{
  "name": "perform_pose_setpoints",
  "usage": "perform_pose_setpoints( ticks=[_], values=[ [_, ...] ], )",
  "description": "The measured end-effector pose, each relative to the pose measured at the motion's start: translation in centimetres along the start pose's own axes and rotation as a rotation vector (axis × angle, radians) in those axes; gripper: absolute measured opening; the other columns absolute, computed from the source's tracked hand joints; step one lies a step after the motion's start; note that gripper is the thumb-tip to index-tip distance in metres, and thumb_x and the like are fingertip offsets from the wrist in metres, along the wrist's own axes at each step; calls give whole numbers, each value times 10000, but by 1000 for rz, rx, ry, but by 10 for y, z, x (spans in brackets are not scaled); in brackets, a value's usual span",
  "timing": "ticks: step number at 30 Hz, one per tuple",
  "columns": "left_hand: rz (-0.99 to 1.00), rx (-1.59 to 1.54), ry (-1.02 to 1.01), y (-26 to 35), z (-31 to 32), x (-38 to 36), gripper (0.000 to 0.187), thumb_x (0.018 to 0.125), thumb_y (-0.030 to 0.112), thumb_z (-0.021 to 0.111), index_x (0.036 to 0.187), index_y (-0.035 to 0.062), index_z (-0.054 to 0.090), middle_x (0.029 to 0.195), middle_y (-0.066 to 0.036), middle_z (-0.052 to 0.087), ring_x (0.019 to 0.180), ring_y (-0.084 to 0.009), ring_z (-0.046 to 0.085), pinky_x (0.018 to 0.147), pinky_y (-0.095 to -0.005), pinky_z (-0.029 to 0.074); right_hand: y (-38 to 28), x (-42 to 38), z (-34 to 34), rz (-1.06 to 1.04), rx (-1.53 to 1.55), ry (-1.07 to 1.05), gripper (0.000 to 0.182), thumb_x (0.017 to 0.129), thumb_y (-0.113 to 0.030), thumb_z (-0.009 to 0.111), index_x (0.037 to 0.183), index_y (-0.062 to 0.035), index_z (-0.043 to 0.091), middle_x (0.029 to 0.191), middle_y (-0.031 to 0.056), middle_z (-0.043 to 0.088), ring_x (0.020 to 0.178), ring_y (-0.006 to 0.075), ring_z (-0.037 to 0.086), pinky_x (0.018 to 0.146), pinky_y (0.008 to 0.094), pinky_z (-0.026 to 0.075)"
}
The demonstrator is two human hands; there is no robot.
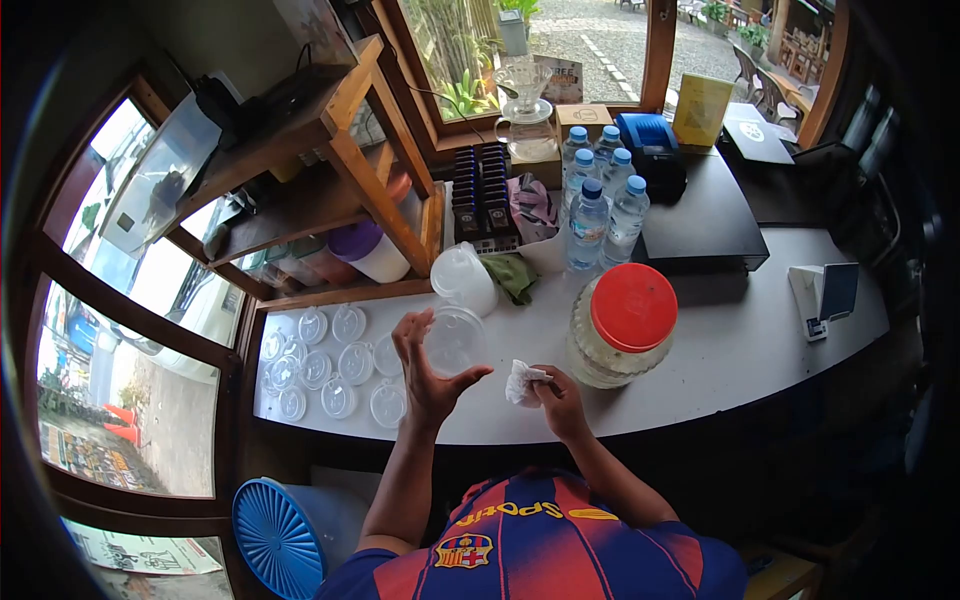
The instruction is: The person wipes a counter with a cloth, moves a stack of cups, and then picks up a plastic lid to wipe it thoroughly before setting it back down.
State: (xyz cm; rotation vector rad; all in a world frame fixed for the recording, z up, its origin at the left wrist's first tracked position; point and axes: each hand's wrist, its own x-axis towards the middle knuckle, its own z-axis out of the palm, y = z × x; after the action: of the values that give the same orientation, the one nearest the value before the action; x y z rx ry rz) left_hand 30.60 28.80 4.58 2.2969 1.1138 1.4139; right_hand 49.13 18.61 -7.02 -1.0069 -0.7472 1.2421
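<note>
Right hand: the right hand (562,402) pinches a crumpled white paper tissue (522,384) between thumb and fingers.
Tissue: it is in front of the body, over the white table (488,418); it looks very light and soft, so it should squash and tear easily; a loose pinch on a thick fold should do.
Left hand: the left hand (428,378) is spread, thumb far from the fingers, like a letter C.
Clear tub: a round see-through plastic tub (458,342) is just past the left hand; I cannot tell if they touch. It looks light, thin and maybe slippery, so the sides near the rim seem best to hold.
Left side: small round see-through plastic lids (338,397) lie close together and could slide if bumped.
Right side: a big ribbed see-through jar with a red lid (630,322) is near the right hand. It looks heavy.
Far side: a tall whitish plastic stack (464,278) and clear water bottles with blue caps (588,230) make a wall.
Table edge: the curved front edge runs below both hands; white table top shows between the two hands, so moving there looks easiest.
</note>
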Motion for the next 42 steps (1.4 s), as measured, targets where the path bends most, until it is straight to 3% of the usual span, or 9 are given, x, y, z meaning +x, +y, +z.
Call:
perform_pose_setpoints(
  ticks=[5,10,17,18,21,27,34,37,42],
  values=[
    [-38,-50,-142,25,4,-25,1073,631,629,860,1416,32,435,1326,-197,412,1241,-336,445,971,-456,486,-32,15,28,36,212,2,259,980,-32,490,1203,16,614,1031,65,659,961,109,625,881,277,501],
    [-124,-110,-90,30,-11,-28,1045,644,610,870,1407,37,442,1316,-189,408,1156,-312,483,946,-440,480,-76,3,70,204,857,-314,375,1061,-266,431,1158,52,605,1135,121,654,991,184,634,904,322,496],
    [-59,-77,-34,32,-54,-25,1012,639,577,883,1398,52,468,1274,-166,420,1063,-273,493,911,-437,473,-37,-11,103,118,512,-533,719,1065,-509,345,1312,140,531,1220,178,637,1073,232,624,998,371,450],
    [-65,-70,-43,30,-59,-24,1008,637,561,889,1401,57,467,1275,-168,419,1075,-282,491,916,-443,472,-39,-11,108,270,489,-536,925,1007,-676,295,1389,151,455,1309,209,603,1202,257,583,1068,390,405],
    [-28,-64,-126,21,-71,-22,987,659,490,902,1433,92,437,1288,-190,378,1166,-343,453,958,-478,464,-55,-13,135,275,639,-507,1093,924,-812,242,1419,147,416,1360,219,576,1285,274,537,1110,404,369],
    [-12,-131,-114,4,-106,-15,992,618,478,921,1411,97,462,1276,-187,418,1207,-349,432,1005,-479,424,-35,-7,151,74,883,-578,1073,931,-802,189,1321,135,541,1340,220,586,1267,289,548,1104,426,379],
    [9,-238,-178,-16,-148,-22,960,604,424,930,1399,121,484,1279,-176,422,1220,-347,434,1015,-474,424,-27,-28,200,-55,152,-525,1176,853,-866,96,1205,119,636,1286,248,586,1199,305,566,1038,388,418],
    [29,-297,-217,-17,-158,-27,956,598,409,935,1398,130,489,1283,-177,422,1224,-346,436,1014,-472,423,-11,-36,211,-121,295,-505,1194,840,-878,95,1193,127,634,1255,232,592,1174,291,572,1006,377,442],
    [63,-377,-233,-15,-171,-28,957,578,333,944,1399,141,491,1285,-167,422,1219,-349,445,1014,-468,429,0,-56,237,-192,691,-355,819,971,-689,352,1104,58,658,1182,183,619,1060,245,622,920,369,508]
  ],
)
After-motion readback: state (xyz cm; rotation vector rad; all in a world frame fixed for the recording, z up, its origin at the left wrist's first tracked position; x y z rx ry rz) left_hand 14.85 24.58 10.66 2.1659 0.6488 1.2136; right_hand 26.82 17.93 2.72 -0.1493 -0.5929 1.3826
